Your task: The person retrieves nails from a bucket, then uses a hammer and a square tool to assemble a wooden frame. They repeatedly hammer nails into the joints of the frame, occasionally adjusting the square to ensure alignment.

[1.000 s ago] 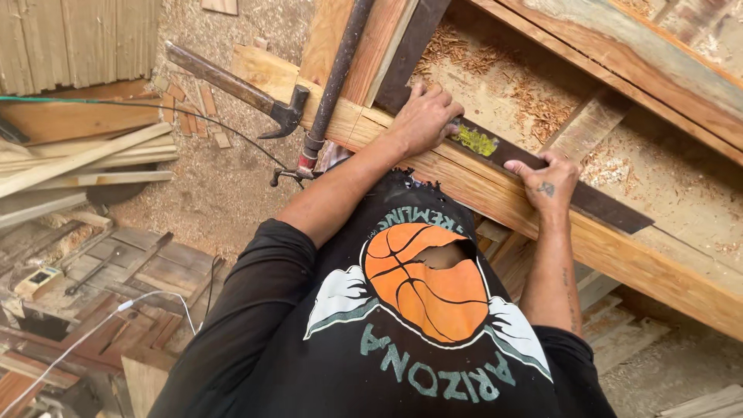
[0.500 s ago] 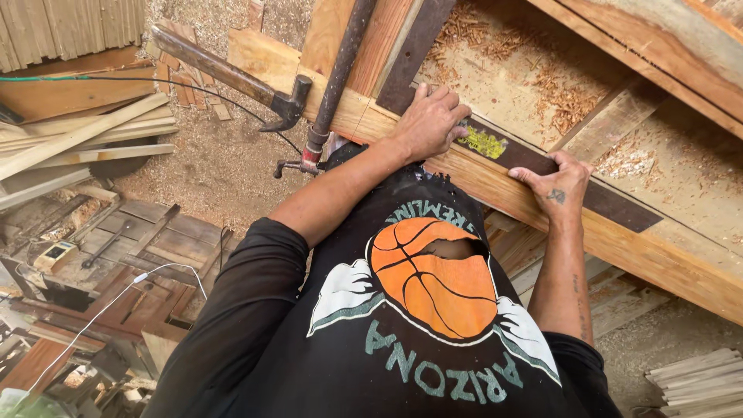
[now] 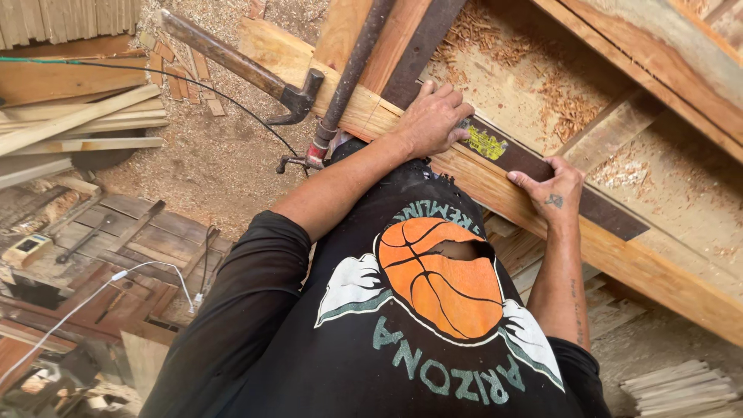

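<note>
A long dark metal bar [image 3: 534,166] with a yellow label lies slantwise along a thick wooden beam [image 3: 650,271]. My left hand [image 3: 432,118] lies over the bar's upper end and the beam, fingers curled down on them. My right hand [image 3: 551,193] holds the bar further down, fingertips on its near edge. Both forearms reach out from a black shirt with an orange ball print.
A claw hammer [image 3: 240,66] rests on the beam's left end beside a clamp with a red handle [image 3: 340,97]. Wood shavings [image 3: 557,101] cover the board beyond the beam. Planks, offcuts, cables and sawdust lie on the ground at the left; thin slats [image 3: 681,387] are stacked bottom right.
Both hands stay on the bar at nearly the same spots. The view has shifted a little, showing more of the ground at the left.
</note>
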